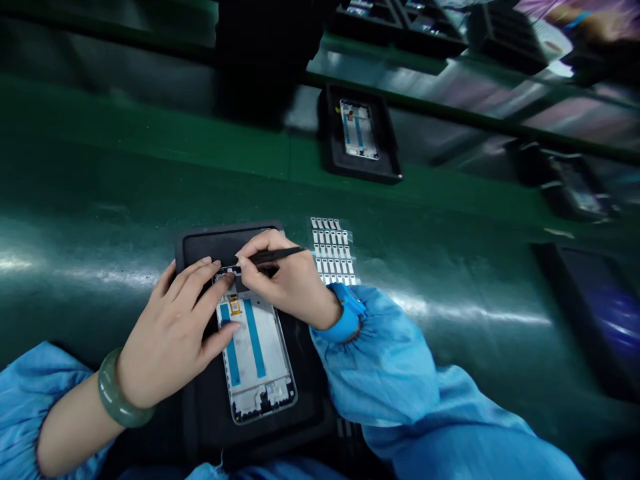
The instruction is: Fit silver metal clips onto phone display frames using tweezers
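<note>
Green counter under sheen of light: phone frame lies in black tray. Left hand open, fingers pressing the frame's top end; right hand grips black tweezers at that end. Sheet of small white pieces just beside tray; second tray farther along counter.

Workbench with a glossy green surface, light streaks running along it. Near the front edge, left of centre, lies a black fixture tray. Just beside that tray's far right corner lies a clear backing sheet carrying rows of small white pieces. Toward the far edge rests a second black tray, well apart from the first. A third black tray sits at the right edge. A fourth dark tray, blurred, lies beyond it toward the far right corner.
</note>
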A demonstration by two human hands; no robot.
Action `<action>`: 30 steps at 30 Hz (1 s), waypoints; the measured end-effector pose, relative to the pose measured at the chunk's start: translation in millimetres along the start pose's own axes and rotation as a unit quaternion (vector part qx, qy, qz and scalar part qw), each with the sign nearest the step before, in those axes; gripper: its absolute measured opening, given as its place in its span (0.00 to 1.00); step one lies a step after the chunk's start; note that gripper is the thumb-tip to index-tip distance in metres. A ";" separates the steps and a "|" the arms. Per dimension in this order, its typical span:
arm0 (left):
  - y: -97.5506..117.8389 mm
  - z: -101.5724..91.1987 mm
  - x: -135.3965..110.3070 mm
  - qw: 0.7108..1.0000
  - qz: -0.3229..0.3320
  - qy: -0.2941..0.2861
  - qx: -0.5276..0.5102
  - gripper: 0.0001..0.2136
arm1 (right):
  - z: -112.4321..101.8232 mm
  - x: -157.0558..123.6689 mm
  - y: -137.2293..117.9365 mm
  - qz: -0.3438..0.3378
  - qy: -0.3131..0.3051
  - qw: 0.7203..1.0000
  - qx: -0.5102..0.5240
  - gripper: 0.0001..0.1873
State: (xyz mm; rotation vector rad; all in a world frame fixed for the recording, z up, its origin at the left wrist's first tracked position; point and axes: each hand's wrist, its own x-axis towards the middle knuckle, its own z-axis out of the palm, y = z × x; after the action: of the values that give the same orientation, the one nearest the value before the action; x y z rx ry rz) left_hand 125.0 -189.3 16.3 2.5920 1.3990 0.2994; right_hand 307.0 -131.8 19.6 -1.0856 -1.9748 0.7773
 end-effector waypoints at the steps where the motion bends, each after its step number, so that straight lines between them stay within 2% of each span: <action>1: 0.2 -0.2 -0.4 1.000 0.000 0.000 -0.001 0.23 | -0.2 0.4 0.3 0.013 -0.003 1.000 0.020 0.02; 4: 0.9 -0.9 -1.6 1.000 0.004 0.000 -0.003 0.23 | -0.2 1.8 2.1 0.025 -0.007 0.998 0.052 0.02; 18: 6.4 -1.0 -4.4 1.000 0.008 0.011 0.016 0.21 | -2.3 -4.0 -4.2 0.029 -0.006 0.999 0.043 0.01; 30: 15.1 8.7 -5.9 0.999 0.000 0.029 0.025 0.22 | -5.1 -10.9 3.6 -0.037 -0.008 0.999 0.010 0.01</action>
State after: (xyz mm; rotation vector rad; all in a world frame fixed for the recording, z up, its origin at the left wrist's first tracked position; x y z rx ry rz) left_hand 136.2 -203.0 11.2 2.6435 1.4452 0.3469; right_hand 316.7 -138.9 16.2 -0.9914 -2.0050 0.7682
